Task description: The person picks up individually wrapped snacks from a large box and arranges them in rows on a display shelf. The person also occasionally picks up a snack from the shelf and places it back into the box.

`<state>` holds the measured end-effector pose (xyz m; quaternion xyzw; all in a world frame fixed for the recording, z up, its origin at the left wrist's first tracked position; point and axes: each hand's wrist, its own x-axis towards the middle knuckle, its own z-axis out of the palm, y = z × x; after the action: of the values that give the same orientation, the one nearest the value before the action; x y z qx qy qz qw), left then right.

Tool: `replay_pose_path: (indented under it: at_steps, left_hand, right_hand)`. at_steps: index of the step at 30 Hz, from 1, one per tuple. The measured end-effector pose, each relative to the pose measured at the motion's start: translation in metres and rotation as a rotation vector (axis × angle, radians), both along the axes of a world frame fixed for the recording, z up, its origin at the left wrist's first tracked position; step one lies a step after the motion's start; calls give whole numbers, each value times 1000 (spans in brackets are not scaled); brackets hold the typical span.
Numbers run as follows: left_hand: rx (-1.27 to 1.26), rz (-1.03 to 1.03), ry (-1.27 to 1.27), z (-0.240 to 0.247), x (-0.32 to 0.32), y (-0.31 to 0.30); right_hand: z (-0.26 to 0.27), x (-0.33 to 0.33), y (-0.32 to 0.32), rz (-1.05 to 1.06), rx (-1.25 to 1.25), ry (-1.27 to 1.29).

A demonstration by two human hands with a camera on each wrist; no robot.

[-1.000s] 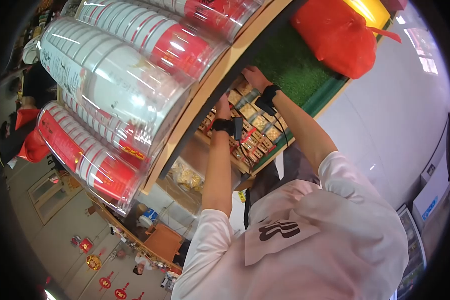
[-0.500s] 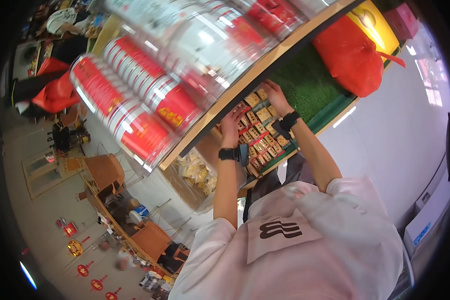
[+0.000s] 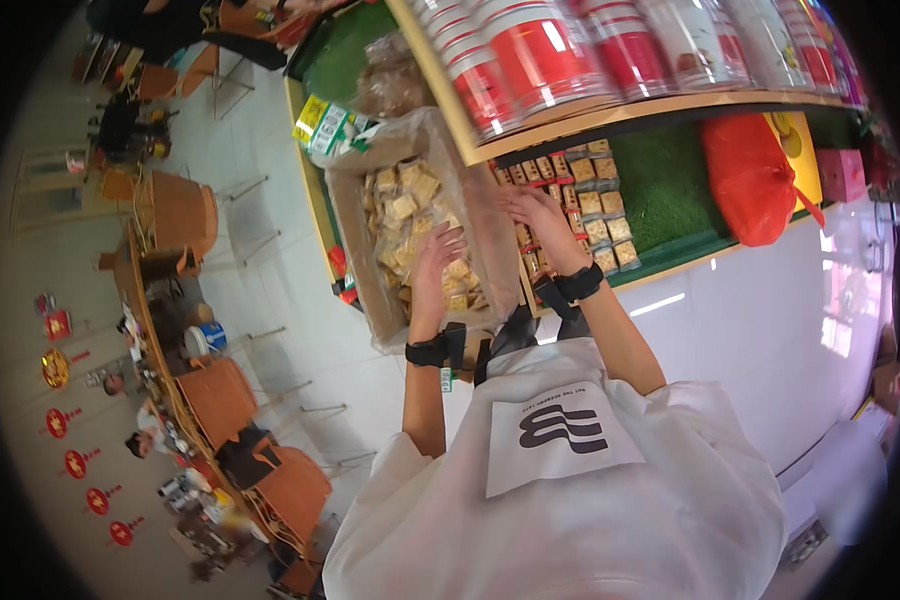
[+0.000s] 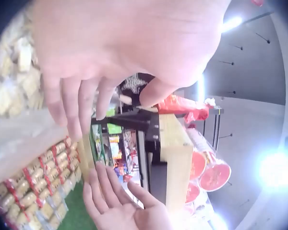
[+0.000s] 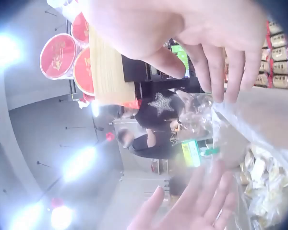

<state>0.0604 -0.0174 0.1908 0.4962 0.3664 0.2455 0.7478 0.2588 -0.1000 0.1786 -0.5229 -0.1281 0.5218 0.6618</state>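
Observation:
My left hand [image 3: 432,275] hovers over the near part of a plastic-lined cardboard box [image 3: 497,235] heaped with small wrapped snack pieces [image 3: 402,208]. Its fingers are spread and loosely bent, with nothing between them. My right hand [image 3: 547,225] is held over the box's right side, beside rows of packed snack pieces [image 3: 600,205] on green matting. In the right wrist view, the right hand [image 5: 197,28] has relaxed fingers above the clear liner [image 5: 230,120] and grips nothing. The left wrist view shows both palms apart, the left hand [image 4: 129,43] above the right.
A wooden shelf [image 3: 610,120] with stacked clear tubs [image 3: 540,60] overhangs the packet rows. Green matting [image 3: 665,195] carries a red plastic bag [image 3: 750,180]. A green-and-yellow price sign [image 3: 325,127] stands by the box's far corner. Tables and chairs [image 3: 220,400] are at left.
Both hands have come out from beneath the shelf and shifted left, the left one to above the box of snacks. The head view has swung, bringing the whole box into sight.

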Motion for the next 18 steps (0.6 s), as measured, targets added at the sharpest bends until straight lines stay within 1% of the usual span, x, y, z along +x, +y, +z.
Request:
replay_pose_path:
  at_steps: [3, 5, 6, 9, 13, 14, 17, 18]
  left_hand:
    - [-23, 87, 26, -14, -49, -4]
    - [-49, 156, -22, -22, -74, -14]
    - [-60, 189, -49, -26, -82, -17]
    - [-114, 302, -102, -32, -108, -28]
    - [-59, 396, -90, -28, -144, -36]
    - [-30, 402, -60, -25, -152, -37]
    - [-117, 497, -230, -24, -177, -43]
    - [-85, 530, -214, -24, -184, -43]
  right_hand:
    - [-7, -28, -4, 95, -72, -13]
    - [-14, -45, -13, 151, -96, 4]
    - [-12, -53, -18, 132, -78, 25]
    - [-21, -66, -31, 193, -140, -27]
    - [-23, -77, -37, 256, -181, -70]
    - [-25, -80, -36, 261, -188, -47]
    - [-23, -93, -31, 275, -215, -29]
    - [-23, -96, -30, 286, -214, -19]
